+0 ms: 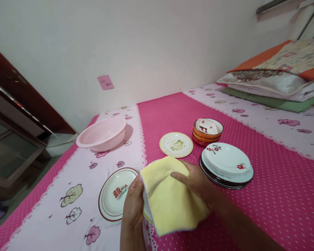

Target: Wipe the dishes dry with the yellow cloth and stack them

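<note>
Well off to the left of your left hand, a basin [102, 134] is sitting, and a red-rimmed plate [115, 195] is lying just beside that hand. Your left hand [133, 205] is curling closed on the cloth [167, 198] at its edge, where what looks like a rim [146, 211] is peeking out, likely steadying it. Your right hand [196, 181] is lying open on top, fingers flat, pressing the cloth down. Just beyond it, a small plate [176, 144], bowls [207, 131] and a plate stack [226, 164] are sitting close together.

A soft yellow cloth [170, 198] drapes over a mostly hidden white plate [145, 204].
</note>
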`<state>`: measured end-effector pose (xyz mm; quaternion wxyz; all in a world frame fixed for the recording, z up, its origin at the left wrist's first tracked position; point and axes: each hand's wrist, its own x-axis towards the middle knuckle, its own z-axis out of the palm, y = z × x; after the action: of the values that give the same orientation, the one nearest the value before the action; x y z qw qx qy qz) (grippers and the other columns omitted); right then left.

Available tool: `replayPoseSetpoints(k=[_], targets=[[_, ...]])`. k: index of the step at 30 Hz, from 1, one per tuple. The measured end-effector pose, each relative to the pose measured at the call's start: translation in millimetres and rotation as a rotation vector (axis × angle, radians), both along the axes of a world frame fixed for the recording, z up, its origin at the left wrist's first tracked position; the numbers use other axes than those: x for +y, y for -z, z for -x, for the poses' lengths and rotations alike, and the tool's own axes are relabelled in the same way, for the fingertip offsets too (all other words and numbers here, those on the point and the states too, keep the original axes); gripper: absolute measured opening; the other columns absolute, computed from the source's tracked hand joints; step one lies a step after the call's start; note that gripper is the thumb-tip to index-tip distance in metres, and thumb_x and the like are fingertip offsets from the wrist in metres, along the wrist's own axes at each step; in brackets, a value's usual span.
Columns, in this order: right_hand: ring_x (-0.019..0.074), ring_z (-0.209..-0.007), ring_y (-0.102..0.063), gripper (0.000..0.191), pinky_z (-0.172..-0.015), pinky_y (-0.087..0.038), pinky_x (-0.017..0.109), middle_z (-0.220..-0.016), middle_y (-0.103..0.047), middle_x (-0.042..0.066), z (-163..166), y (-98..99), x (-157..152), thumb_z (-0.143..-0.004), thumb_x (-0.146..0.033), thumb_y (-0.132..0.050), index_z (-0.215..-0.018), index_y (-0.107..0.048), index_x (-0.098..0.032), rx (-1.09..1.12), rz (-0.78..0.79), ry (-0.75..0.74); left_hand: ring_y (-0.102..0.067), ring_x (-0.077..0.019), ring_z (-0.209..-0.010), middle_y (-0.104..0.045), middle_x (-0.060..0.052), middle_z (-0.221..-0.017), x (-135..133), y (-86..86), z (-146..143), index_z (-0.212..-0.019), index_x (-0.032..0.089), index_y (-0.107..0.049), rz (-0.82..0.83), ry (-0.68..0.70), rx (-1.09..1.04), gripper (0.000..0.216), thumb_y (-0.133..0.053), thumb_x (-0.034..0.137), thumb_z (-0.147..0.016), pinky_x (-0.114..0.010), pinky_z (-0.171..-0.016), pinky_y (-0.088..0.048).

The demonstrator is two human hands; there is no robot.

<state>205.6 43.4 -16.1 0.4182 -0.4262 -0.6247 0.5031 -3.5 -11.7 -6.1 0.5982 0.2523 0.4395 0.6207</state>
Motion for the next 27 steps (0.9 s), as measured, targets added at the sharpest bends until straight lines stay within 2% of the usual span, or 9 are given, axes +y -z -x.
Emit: replayPoseSetpoints(k=[5, 9, 13, 16, 20, 22, 24, 27], targets=[[0.0337, -0.102, -0.075, 0.055, -0.087, -0.06, 0.044, -0.116, -0.078, 0.01, 12, 14.2, -1, -0.077, -0.054, -0.08, -0.119, -0.071, -0.019, 0.284, 0.214, 0.051, -0.075, -0.0324, -0.107, -0.081, -0.011, -0.106, 3, 3.9, -1, -0.108, 0.017, -0.078, 0.017, -0.165, -0.058, 0.045, -0.088, 0.043, -0.073, -0.044, -0.098, -0.057], [0.0358, -0.098, -0.076, 0.059, -0.083, -0.061, 0.045, -0.109, -0.08, 0.011, 21, 13.3, -9, -0.074, -0.053, -0.083, -0.12, -0.069, -0.018, 0.43, 0.387, 0.07, -0.072, -0.0312, -0.113, -0.081, -0.009, -0.105, 6, 6.8, -3, -0.103, 0.017, -0.079, 0.051, -0.326, -0.059, 0.037, -0.087, 0.039, -0.074, -0.042, -0.102, -0.056], [0.0358, -0.093, -0.078, 0.055, -0.082, -0.062, 0.047, -0.099, -0.082, 0.01, 29, 10.3, -17, -0.077, -0.053, -0.078, -0.12, -0.067, -0.021, 0.51, 0.497, 0.044, -0.068, -0.0277, -0.122, -0.079, -0.008, -0.115, 8, 5.2, -8, -0.112, 0.019, -0.077, 0.1, -0.426, -0.075, 0.027, -0.073, 0.034, -0.089, -0.04, -0.106, -0.053], [0.0359, -0.097, -0.077, 0.054, -0.081, -0.062, 0.048, -0.105, -0.081, 0.011, 34, 13.4, -22, -0.079, -0.055, -0.074, -0.12, -0.065, -0.021, 0.542, 0.559, 0.039, -0.061, -0.0251, -0.132, -0.076, -0.008, -0.124, 7, 7.4, -11, -0.118, 0.019, -0.074, 0.112, -0.503, -0.048, 0.029, -0.069, 0.034, -0.093, -0.038, -0.113, -0.047], [0.0343, -0.1, -0.077, 0.059, -0.085, -0.062, 0.047, -0.109, -0.08, 0.012, 35, 18.2, -22, -0.078, -0.053, -0.078, -0.125, -0.063, -0.02, 0.619, 0.609, 0.036, -0.051, -0.025, -0.143, -0.071, -0.007, -0.136, 4, 16.1, -10, -0.126, 0.023, -0.072, 0.062, -0.45, 0.005, 0.044, -0.072, 0.048, -0.09, -0.038, -0.119, -0.039], [0.0338, -0.097, -0.077, 0.06, -0.088, -0.061, 0.048, -0.105, -0.081, 0.012, 31, 17.9, -19, -0.076, -0.052, -0.081, -0.123, -0.064, -0.019, 0.631, 0.602, 0.019, -0.052, -0.0246, -0.142, -0.071, -0.006, -0.135, 2, 17.3, -7, -0.125, 0.024, -0.072, 0.06, -0.431, 0.021, 0.044, -0.076, 0.047, -0.088, -0.036, -0.119, -0.04], [0.0332, -0.092, -0.078, 0.058, -0.088, -0.06, 0.047, -0.102, -0.081, 0.011, 24, 15.8, -16, -0.075, -0.052, -0.083, -0.119, -0.066, -0.019, 0.615, 0.58, 0.004, -0.06, -0.026, -0.134, -0.075, -0.006, -0.128, 1, 14.3, -4, -0.123, 0.024, -0.072, 0.046, -0.365, -0.002, 0.044, -0.08, 0.043, -0.084, -0.036, -0.114, -0.045], [0.0317, -0.084, -0.078, 0.054, -0.082, -0.061, 0.045, -0.098, -0.081, 0.011, 13, 11.4, -12, -0.074, -0.052, -0.084, -0.112, -0.069, -0.017, 0.566, 0.552, -0.034, -0.073, -0.0295, -0.113, -0.08, -0.009, -0.11, -1, 5.9, 1, -0.119, 0.021, -0.074, -0.005, -0.16, -0.044, 0.047, -0.086, 0.036, -0.076, -0.039, -0.101, -0.056]])
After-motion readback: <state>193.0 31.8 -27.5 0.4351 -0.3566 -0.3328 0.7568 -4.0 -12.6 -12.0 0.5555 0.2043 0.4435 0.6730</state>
